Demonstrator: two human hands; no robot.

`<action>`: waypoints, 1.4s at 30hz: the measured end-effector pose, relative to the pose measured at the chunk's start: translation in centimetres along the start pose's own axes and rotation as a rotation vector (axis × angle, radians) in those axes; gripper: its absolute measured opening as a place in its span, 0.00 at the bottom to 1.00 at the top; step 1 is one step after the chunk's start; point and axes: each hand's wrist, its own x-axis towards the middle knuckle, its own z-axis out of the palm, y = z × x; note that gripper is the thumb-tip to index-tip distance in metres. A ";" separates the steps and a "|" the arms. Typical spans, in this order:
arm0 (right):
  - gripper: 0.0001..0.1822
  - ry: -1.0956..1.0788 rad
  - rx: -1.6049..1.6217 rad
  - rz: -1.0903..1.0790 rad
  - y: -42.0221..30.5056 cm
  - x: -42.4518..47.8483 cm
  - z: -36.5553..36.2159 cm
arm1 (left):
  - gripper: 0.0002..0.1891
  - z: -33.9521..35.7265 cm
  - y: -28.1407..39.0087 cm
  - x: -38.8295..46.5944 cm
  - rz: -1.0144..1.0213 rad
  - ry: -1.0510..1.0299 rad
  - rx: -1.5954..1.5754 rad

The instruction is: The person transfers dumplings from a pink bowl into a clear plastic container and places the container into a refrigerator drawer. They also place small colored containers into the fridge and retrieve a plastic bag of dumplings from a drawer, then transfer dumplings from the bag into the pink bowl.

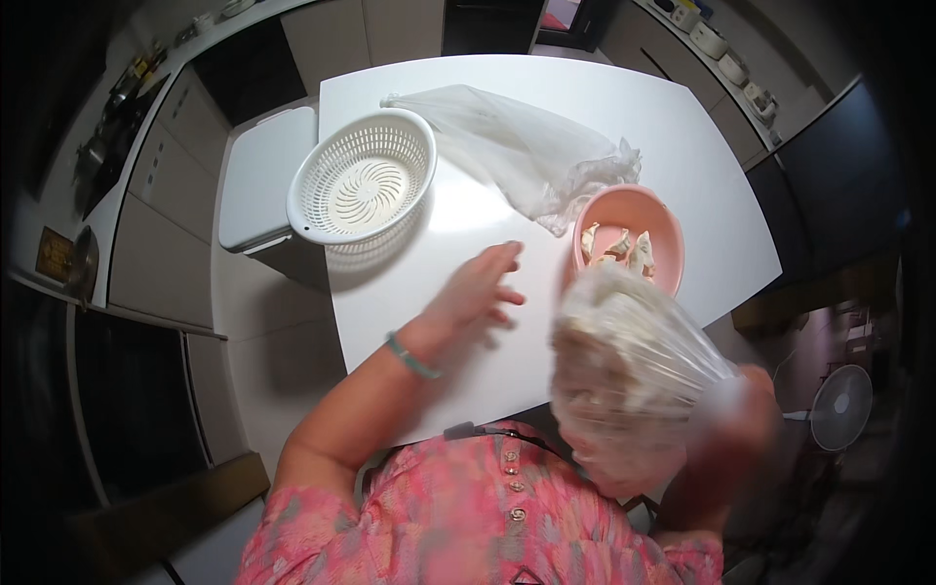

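Note:
My right hand (746, 409), blurred, grips the gathered end of a full, clear plastic bag (629, 373) at the table's near right edge. Pale, lumpy pieces show through the bag, too indistinct to name. The bag overlaps the near rim of a pink plastic bowl (669, 241). Several whitish folded pieces that look like dumplings (642, 252) lie in that bowl. Over the middle of the white table (453, 278), my left hand (479, 285) has its fingers apart and holds nothing.
An oval white plastic basket (369, 186) stands at the table's left edge. A limp translucent plastic bag (512, 139) stretches across the far side to the pink bowl. Left of the table stands a lidded bin (270, 175); an electric fan (841, 406) is at right.

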 end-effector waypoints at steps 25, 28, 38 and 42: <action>0.12 -0.487 -0.523 -0.174 8.6 14.2 10.2 | 0.20 -7.6 -6.6 -12.7 0.199 0.447 0.020; 0.15 -0.373 -0.456 -0.223 9.7 13.2 9.6 | 0.21 -7.4 -6.8 -12.9 0.129 0.491 0.018; 0.11 -0.247 -0.093 -0.051 14.7 13.2 8.4 | 0.24 -6.1 -1.8 -13.9 0.504 0.755 0.715; 0.12 -0.333 -0.231 -0.383 14.2 12.8 9.4 | 0.24 -2.7 2.5 -12.7 0.745 0.439 0.789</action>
